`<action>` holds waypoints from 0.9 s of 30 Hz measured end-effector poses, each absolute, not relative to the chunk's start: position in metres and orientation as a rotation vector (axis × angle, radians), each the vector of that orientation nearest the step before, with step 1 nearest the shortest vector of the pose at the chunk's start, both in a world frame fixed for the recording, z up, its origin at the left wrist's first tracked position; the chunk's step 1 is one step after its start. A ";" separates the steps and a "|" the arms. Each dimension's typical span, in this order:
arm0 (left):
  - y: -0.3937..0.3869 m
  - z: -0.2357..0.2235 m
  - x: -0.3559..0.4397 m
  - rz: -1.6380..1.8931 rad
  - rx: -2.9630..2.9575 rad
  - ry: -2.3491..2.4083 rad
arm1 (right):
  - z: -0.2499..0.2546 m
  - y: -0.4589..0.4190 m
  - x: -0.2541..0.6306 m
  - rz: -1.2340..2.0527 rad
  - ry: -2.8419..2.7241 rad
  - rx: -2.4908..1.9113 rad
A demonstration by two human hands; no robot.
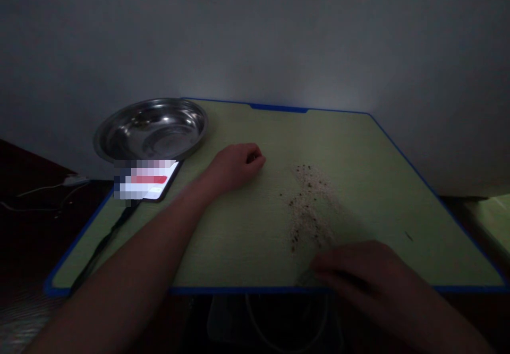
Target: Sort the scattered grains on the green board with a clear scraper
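Pale grains like rice [314,181], mixed with several dark beans or seeds, lie spread in a thin patch on the light green tabletop [239,247]. My left hand [241,165] rests on the table to the left of the grains, its fingers curled in; what they hold, if anything, is too small to name. Close to the near edge, my right hand [362,269] is just below the grains, with its fingertips pressed together and pointing left. A dim patch lies at those fingertips, and I cannot make out what it is.
A wide steel basin [171,141] stands at the table's back left. In front of it lies a lit phone [153,186] with a dark strap [115,226]. The table has a blue rim [223,290]. Below its near edge is a dark round-rimmed container [287,338].
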State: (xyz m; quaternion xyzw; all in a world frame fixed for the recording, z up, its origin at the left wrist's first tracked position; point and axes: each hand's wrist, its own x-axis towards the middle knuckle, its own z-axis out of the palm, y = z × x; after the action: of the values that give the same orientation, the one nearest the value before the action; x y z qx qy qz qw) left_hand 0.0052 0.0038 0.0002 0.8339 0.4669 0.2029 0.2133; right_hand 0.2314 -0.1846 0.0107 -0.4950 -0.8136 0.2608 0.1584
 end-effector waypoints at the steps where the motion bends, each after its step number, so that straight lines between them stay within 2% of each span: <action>1: 0.004 0.000 0.005 0.564 2.313 1.297 | 0.011 -0.186 0.230 0.751 -2.332 -1.402; 15: 0.003 0.000 0.005 0.573 2.304 1.295 | 0.008 -0.184 0.214 0.690 -2.189 -1.458; 19: 0.002 0.001 0.005 0.574 2.320 1.287 | 0.016 -0.173 0.208 0.778 -2.326 -1.400; 27: 0.001 0.001 0.002 0.557 2.351 1.291 | 0.031 -0.140 0.177 0.669 -2.664 -1.217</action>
State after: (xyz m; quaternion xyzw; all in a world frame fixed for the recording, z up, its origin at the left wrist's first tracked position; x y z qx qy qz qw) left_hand 0.0025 0.0011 0.0007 0.8410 0.4617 0.1992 0.2000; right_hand 0.1766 -0.1405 0.0305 -0.4043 -0.8846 0.2221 0.0686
